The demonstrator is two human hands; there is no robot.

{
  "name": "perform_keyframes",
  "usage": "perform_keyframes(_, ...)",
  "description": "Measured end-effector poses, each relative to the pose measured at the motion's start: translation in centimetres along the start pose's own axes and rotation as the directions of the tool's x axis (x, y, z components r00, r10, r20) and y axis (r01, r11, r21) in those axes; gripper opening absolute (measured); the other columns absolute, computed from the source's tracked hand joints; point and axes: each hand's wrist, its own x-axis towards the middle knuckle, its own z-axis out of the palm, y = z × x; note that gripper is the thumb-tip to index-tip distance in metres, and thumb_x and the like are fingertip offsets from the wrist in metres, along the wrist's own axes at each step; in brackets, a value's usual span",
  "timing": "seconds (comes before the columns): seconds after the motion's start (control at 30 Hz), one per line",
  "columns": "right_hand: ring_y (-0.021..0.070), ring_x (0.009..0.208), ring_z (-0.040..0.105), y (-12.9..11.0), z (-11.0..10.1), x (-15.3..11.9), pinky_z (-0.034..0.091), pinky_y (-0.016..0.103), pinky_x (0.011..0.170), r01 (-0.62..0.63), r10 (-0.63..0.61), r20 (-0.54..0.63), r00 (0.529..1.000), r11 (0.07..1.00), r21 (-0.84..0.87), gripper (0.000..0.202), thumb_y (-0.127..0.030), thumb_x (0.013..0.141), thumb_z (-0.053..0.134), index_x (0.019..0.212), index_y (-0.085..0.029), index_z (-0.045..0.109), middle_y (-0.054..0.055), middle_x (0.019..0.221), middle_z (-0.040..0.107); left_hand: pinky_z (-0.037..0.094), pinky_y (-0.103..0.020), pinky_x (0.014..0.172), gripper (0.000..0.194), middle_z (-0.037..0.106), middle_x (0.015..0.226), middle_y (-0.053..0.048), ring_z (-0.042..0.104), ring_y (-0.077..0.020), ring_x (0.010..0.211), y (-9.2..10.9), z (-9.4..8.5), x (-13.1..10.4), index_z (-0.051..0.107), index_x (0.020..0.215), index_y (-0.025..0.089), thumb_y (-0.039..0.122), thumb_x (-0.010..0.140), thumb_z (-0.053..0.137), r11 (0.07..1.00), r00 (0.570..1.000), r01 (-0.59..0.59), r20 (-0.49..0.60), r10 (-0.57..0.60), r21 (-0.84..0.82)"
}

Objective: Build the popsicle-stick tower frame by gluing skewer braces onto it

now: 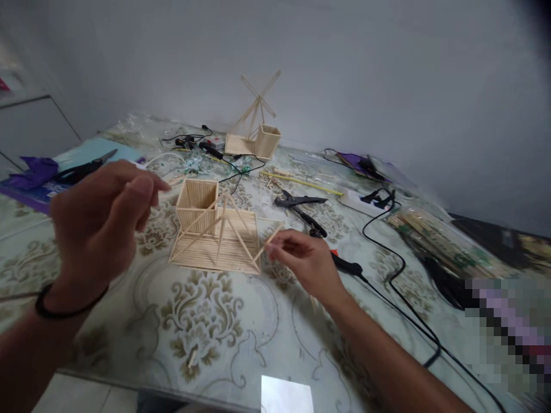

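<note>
My right hand (301, 255) pinches a thin wooden stick (272, 235) at the right corner of a small stick-built model. The model has a flat base (241, 241) of sticks laid side by side, an open-topped square box (197, 198) at its back left, and slanting sticks (221, 232) that meet in a peak. My left hand (103, 212), a black band at its wrist, is raised to the left of the model, apart from it. Its fingers are curled with the thumb against them; whatever may be between them is hidden.
A similar model with crossed blades (259, 94) stands against the wall. Pliers (299, 201), a black-handled hot tool (346, 265) with its cord, a power strip (364, 202) and bagged sticks (451, 241) lie to the right. Scissors (86, 166) rest at left. A white card (287, 394) is at the front.
</note>
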Motion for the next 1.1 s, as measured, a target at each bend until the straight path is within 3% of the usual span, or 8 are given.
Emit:
perform_keyframes(0.07,0.0137,0.06,0.062,-0.2,0.1,0.9,0.054,0.028,0.062,0.01,-0.009,-0.02,1.0,0.999,0.042,0.029,-0.044,0.077,0.095,0.076,-0.021,0.078,0.0,0.071,0.071,0.037,-0.03,0.056,0.024,0.06,0.065,0.004,0.05,-0.0106,0.056,-2.1,0.2,1.6,0.076,0.079,0.022,0.023,0.099,0.062,0.999,0.996,-0.032,0.082,0.031,0.012)
perform_keyframes(0.17,0.0132,0.06,0.062,-0.4,0.4,1.4,0.055,0.029,0.062,0.031,-0.029,-0.044,0.999,0.998,0.054,0.024,-0.04,0.079,0.094,0.076,-0.022,0.079,0.001,0.075,0.074,0.041,-0.029,0.063,0.026,0.064,0.07,0.003,0.056,-0.0114,0.063,-4.4,0.9,2.9,0.079,0.085,0.02,0.031,0.101,0.06,0.994,0.964,0.014,0.264,-0.042,0.106)
perform_keyframes(0.4,0.0148,0.065,0.057,1.7,2.3,1.1,0.045,0.027,0.059,0.039,-0.054,-0.094,0.994,0.987,-0.158,0.023,-0.043,0.083,0.089,0.081,-0.02,0.087,0.004,0.074,0.073,0.041,-0.025,0.06,0.022,0.072,0.071,0.004,0.056,-0.0105,0.062,-6.2,1.7,2.4,0.079,0.084,0.021,0.036,0.097,0.069,0.99,0.844,-0.011,0.532,-0.066,0.14)
perform_keyframes(0.47,0.0136,0.062,0.051,2.1,3.0,1.2,0.04,0.027,0.058,0.015,-0.033,-0.097,0.995,0.984,-0.177,0.022,-0.041,0.085,0.087,0.084,-0.019,0.09,0.002,0.067,0.069,0.04,-0.026,0.06,0.023,0.073,0.072,0.003,0.056,-0.0114,0.062,-6.4,1.8,1.9,0.08,0.085,0.022,0.04,0.097,0.072,0.989,0.834,-0.006,0.546,-0.077,0.149)
perform_keyframes(0.57,0.0117,0.056,0.042,2.5,3.9,1.3,0.033,0.027,0.053,-0.049,0.038,-0.069,0.997,0.985,-0.168,0.029,-0.047,0.087,0.084,0.088,-0.019,0.092,0.0,0.061,0.064,0.039,-0.028,0.06,0.027,0.077,0.077,0.001,0.057,-0.0136,0.064,-6.3,1.9,1.1,0.081,0.082,0.025,0.048,0.095,0.074,0.986,0.855,-0.007,0.512,-0.08,0.167)
perform_keyframes(0.67,0.0109,0.054,0.038,2.7,4.3,1.3,0.031,0.027,0.053,-0.037,0.032,-0.026,0.999,0.979,-0.201,0.033,-0.051,0.088,0.083,0.089,-0.02,0.093,-0.001,0.056,0.061,0.04,-0.028,0.06,0.025,0.078,0.078,0.001,0.056,-0.013,0.063,-5.7,2.1,0.6,0.082,0.081,0.025,0.044,0.096,0.075,0.984,0.86,-0.046,0.508,-0.05,0.174)
perform_keyframes(0.83,0.0106,0.053,0.04,3.0,4.5,1.3,0.035,0.028,0.055,0.023,-0.027,-0.013,1.0,0.972,-0.234,0.026,-0.043,0.091,0.081,0.091,-0.02,0.094,-0.001,0.058,0.066,0.04,-0.027,0.057,0.014,0.078,0.076,0.003,0.056,-0.0108,0.06,-5.2,2.4,0.5,0.086,0.091,0.025,0.036,0.096,0.078,0.986,0.858,-0.088,0.514,0.003,0.139)
perform_keyframes(1.1,0.0133,0.056,0.052,2.9,4.6,1.2,0.039,0.028,0.057,0.008,-0.02,-0.037,0.999,0.958,-0.286,0.024,-0.042,0.092,0.081,0.089,-0.022,0.093,0.0,0.062,0.072,0.042,-0.026,0.06,0.015,0.076,0.078,0.003,0.059,-0.0105,0.064,-5.4,2.6,0.5,0.086,0.094,0.026,0.036,0.098,0.076,0.979,0.85,-0.132,0.526,0.032,0.153)
